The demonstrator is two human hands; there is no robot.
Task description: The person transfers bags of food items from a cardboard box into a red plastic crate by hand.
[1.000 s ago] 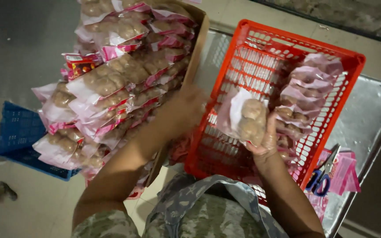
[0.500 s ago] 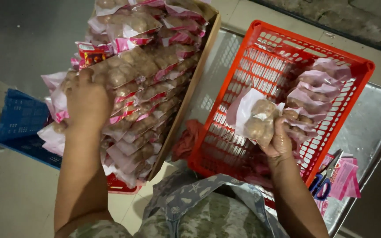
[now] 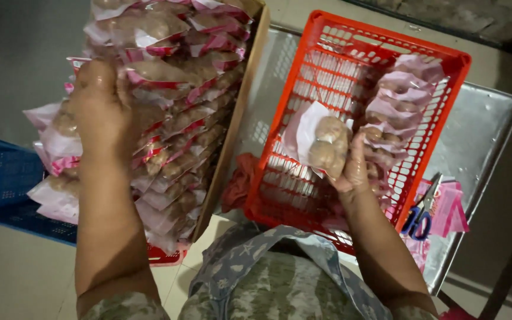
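One camera, worn on the person's head, is looking steeply down past the chest at close range. It is taking in the left hand [image 3: 99,112] by the stacked packets [image 3: 173,101] and the right hand [image 3: 351,169] over the red basket [image 3: 362,41] on the metal table [image 3: 481,136]. No second view is sharing the scene.

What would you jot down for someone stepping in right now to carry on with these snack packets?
Left hand: resting on the stack of packets in the cardboard box; whether it grips one cannot be told.
Right hand: holds one packet of brown round pieces over the red basket.
Done: a row of packets already stands along the basket's far side.
Left: most of the basket is bare, and the box is full.
Nearby: blue-handled scissors on the metal table, a blue crate on the floor.
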